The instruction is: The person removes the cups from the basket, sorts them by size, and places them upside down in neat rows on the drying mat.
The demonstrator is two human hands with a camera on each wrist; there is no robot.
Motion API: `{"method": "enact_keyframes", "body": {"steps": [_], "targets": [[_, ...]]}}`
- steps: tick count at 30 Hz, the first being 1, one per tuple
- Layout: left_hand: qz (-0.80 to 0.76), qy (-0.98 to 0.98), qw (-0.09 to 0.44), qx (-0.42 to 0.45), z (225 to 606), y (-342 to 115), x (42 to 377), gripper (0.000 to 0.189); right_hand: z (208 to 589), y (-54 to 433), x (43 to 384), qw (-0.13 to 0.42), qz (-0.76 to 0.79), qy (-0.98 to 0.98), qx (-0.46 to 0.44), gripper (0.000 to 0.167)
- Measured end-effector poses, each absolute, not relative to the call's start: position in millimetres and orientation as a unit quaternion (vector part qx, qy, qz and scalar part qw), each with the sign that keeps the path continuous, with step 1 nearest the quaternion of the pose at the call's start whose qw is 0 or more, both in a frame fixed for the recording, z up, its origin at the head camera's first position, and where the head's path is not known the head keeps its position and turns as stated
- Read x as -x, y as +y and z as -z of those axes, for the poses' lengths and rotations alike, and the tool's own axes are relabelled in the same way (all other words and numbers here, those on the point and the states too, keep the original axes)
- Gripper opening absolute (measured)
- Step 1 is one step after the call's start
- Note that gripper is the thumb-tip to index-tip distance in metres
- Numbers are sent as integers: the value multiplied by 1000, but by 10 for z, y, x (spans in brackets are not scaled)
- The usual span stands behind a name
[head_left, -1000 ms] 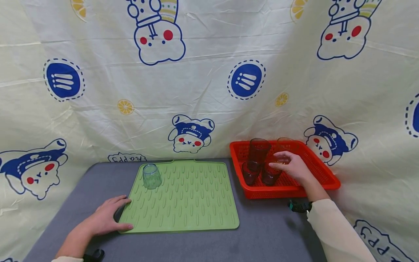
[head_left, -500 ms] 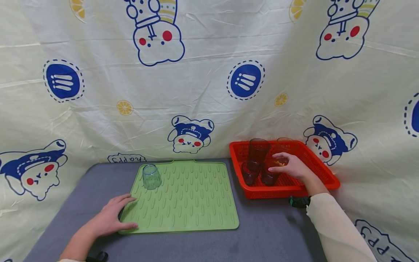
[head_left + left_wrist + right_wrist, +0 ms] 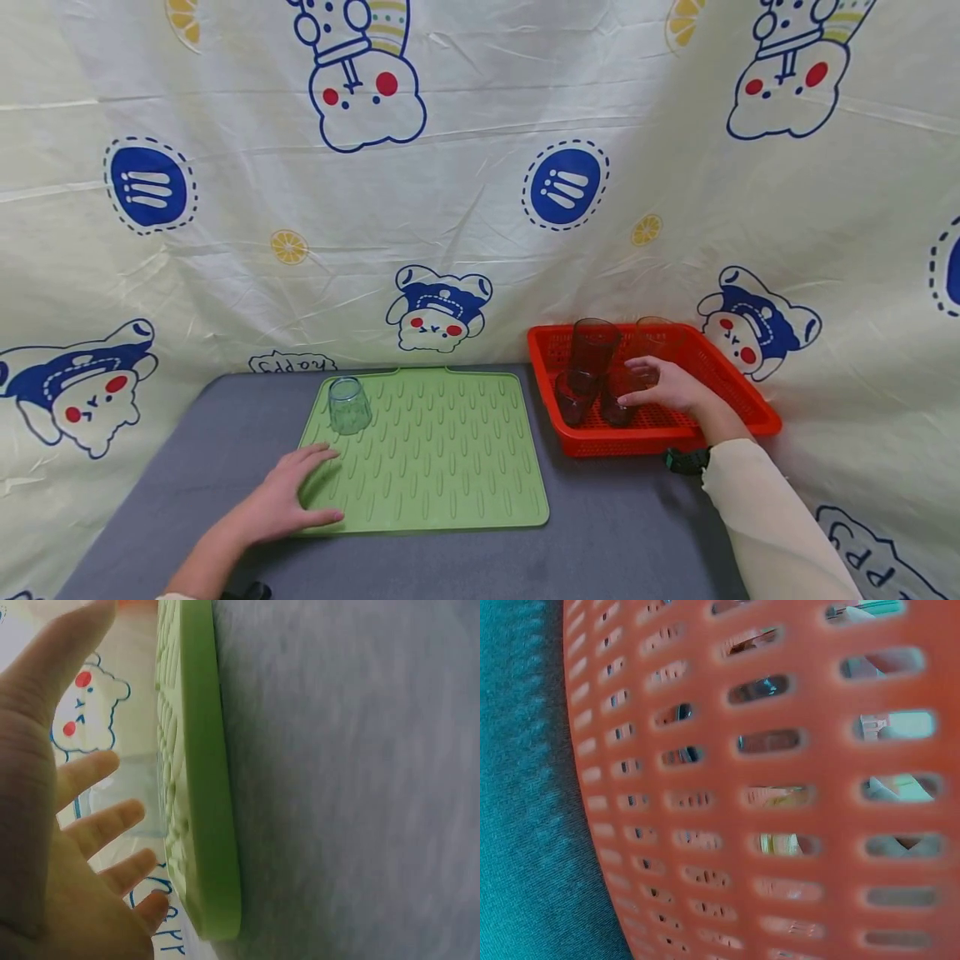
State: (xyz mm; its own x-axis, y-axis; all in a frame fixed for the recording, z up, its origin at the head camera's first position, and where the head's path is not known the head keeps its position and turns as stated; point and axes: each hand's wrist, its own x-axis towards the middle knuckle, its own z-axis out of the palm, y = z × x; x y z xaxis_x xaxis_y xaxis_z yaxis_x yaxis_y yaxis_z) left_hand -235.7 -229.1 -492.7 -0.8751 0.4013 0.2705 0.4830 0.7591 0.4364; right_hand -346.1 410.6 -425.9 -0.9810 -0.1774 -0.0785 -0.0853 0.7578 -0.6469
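In the head view my right hand [image 3: 669,388] reaches into the red plastic basket [image 3: 600,447], thumb and fingers curved round the upper part of a dark-looking drinking glass [image 3: 617,412]. The right wrist view shows mostly the basket's slotted wall [image 3: 705,776]; the hand is hidden there. My left hand [image 3: 281,497] is over the left front part of the green ribbed drying mat [image 3: 442,467], fingers spread and holding nothing. In the left wrist view the same hand [image 3: 82,847] appears beside the mat's edge [image 3: 206,787]. A clear bluish glass [image 3: 349,408] stands upside down on the mat's far left corner.
Several other glasses are in the basket, including a tall one [image 3: 595,346] at the back and a short one [image 3: 574,400] at the front left. Grey cloth [image 3: 592,525] covers the table. A printed curtain [image 3: 480,208] hangs right behind.
My left hand has slid right, further over the mat. The right hand has lowered slightly at the glass, its thumb and fingers spreading further apart round it. The bluish glass has stayed put.
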Motion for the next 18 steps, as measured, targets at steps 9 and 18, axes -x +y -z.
{"method": "enact_keyframes", "body": {"steps": [9, 18], "targets": [[271, -929, 95, 234, 4927, -2173, 2362, 90, 4273, 4140, 3442, 87, 345, 932, 73, 95], [315, -913, 112, 235, 4987, -1963, 2363, 82, 4292, 4137, 3461, 97, 347, 930, 72, 101]]}}
